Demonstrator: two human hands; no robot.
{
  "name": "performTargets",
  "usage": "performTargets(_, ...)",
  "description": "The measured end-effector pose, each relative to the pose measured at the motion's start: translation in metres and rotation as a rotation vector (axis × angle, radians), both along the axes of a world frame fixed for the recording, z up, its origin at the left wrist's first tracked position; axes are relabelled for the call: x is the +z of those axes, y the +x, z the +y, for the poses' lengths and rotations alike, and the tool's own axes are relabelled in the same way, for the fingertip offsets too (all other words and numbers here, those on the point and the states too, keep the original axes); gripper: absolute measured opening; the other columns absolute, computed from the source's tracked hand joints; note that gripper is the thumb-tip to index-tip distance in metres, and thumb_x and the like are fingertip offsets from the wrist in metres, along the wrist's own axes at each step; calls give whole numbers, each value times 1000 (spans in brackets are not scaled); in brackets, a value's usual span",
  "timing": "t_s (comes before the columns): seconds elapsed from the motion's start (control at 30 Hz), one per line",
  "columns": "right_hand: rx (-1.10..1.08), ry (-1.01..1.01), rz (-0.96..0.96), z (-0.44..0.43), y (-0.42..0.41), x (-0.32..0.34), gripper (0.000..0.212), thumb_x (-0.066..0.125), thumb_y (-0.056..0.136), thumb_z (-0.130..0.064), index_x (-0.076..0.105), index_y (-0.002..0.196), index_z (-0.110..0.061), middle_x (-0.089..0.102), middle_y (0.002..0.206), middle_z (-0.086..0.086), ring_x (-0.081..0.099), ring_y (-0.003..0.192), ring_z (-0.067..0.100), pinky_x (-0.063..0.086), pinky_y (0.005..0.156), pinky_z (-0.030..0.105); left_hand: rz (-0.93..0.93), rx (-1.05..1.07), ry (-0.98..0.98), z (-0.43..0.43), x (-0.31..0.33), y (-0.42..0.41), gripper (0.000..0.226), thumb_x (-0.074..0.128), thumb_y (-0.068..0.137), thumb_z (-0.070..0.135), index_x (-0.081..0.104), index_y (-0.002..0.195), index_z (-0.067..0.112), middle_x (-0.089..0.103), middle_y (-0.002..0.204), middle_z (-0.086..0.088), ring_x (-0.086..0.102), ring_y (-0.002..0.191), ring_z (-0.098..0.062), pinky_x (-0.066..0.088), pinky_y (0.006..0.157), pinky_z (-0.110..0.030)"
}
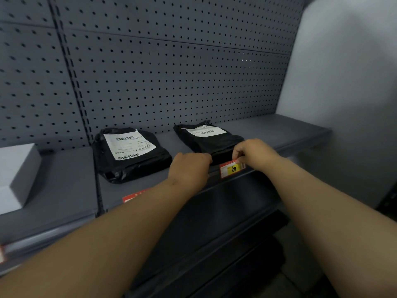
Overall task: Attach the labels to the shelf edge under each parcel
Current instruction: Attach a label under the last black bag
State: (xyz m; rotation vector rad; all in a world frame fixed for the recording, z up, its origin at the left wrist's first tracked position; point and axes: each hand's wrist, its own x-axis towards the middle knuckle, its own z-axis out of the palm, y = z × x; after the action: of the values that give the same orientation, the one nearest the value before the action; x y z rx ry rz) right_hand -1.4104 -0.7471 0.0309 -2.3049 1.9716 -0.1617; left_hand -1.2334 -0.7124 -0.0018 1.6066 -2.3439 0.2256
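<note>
Parcels: two black bagged parcels lie on the grey shelf (64,186), the left parcel (131,153) and the right parcel (209,137), each bearing a white shipping slip. Head view: the red-and-yellow label (231,168), marked with a handwritten figure, sits on the shelf edge (268,166) below the right parcel. The right hand (255,154) pinches the label's top right corner between its fingertips. The left hand (190,168) rests curled at the shelf edge just left of the label; its grip cannot be determined. A second red label (134,196) shows under the left parcel, partly hidden by the left forearm. A white box (15,175) stands at far left.
</note>
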Motion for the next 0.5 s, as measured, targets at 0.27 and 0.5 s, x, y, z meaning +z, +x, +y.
performTargets(0.27,-6,-51,-63,5,-2,0,27,63,87,-9,65,112,-16,65,121,5,59,112,21,47,96,33,17,11,-33,1,2,1,33,55,89,26,54,122,22,64,114,-1,55,109,-23,35,86,-33)
performTargets(0.5,35,-153,-81,20,16,12,27,67,83,-19,65,110,-23,64,117,3,58,108,21,50,94,38,-15,66,-114,10,14,9,32,51,88,42,60,110,21,64,107,-4,58,100,-24,37,78,-33)
